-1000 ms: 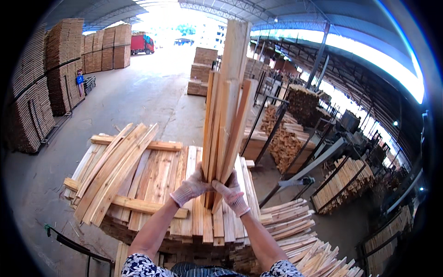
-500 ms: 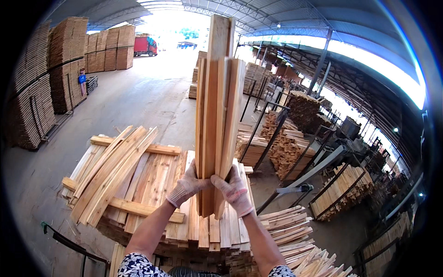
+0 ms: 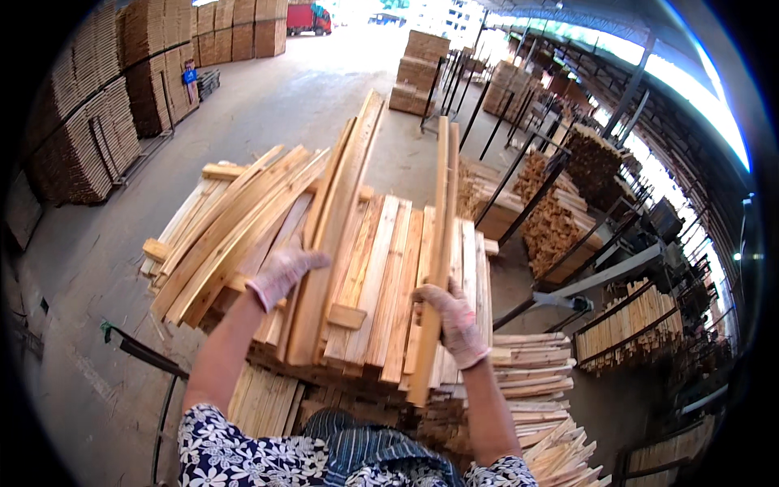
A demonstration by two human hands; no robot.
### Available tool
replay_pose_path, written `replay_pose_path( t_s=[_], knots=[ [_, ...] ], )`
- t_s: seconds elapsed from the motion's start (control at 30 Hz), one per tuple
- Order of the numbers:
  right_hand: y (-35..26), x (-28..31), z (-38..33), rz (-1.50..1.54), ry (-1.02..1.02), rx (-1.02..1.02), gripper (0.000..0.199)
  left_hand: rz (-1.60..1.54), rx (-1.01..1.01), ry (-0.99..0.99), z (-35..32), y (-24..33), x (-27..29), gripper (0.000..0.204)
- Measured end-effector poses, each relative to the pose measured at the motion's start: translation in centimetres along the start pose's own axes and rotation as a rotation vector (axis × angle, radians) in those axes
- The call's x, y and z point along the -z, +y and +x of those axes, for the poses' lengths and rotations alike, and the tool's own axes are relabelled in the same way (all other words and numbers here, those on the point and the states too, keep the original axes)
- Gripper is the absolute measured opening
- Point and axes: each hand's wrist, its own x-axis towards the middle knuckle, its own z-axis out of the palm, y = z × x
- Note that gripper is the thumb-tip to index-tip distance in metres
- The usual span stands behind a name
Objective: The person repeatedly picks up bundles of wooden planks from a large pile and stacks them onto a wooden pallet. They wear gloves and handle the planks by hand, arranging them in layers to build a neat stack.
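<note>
The left hand [image 3: 284,274], in a pale work glove, is closed around a bundle of long boards [image 3: 337,219] that slants up and away from the person. The fingers wrap over the top board; how many boards sit in the grip is hard to tell, since the lower ones hide behind the upper. The right hand [image 3: 456,321], also gloved, grips a narrower pair of slats [image 3: 438,243] held almost upright on edge, their lower ends dropping below the wrist and out of clear sight against the wood underneath.

Both handfuls hang just above a wide stack of planks [image 3: 389,276] laid side by side on a pallet. A fan of loose boards [image 3: 235,227] lies across the stack's left part, tilted at an angle, resting on a cross piece. The stack's near edge is hidden by the forearms and the flowered sleeves.

Below and to the right sits a heap of short offcuts [image 3: 535,390], partly cut off by the dark rim of the picture. Further right, metal racks [image 3: 568,203] hold more cut wood, though the fisheye bend and shadow make their contents blur together. On the left, tall piles of timber [image 3: 89,130] line the concrete floor [image 3: 316,89]. A red truck [image 3: 308,16] shows at the far top, small and clipped by the edge.
</note>
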Motion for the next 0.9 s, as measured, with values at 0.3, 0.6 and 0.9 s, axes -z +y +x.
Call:
replay_pose_path(
  t_s=[0.3,0.6,0.9],
  knots=[
    [0.8,13.3,-5.7,-0.336,0.382,0.082,0.071,1.24,0.363,0.227,2.3,-2.4,3.1,0.08],
    [-1.0,19.4,-5.3,-0.824,0.518,-0.164,0.094,1.495,0.26,0.335,3.0,-3.6,-1.6,0.078],
    [6.7,16.4,3.1,-1.43,0.519,-0.217,0.083,1.758,0.136,0.219,1.7,-5.2,-4.4,0.075]
  ],
)
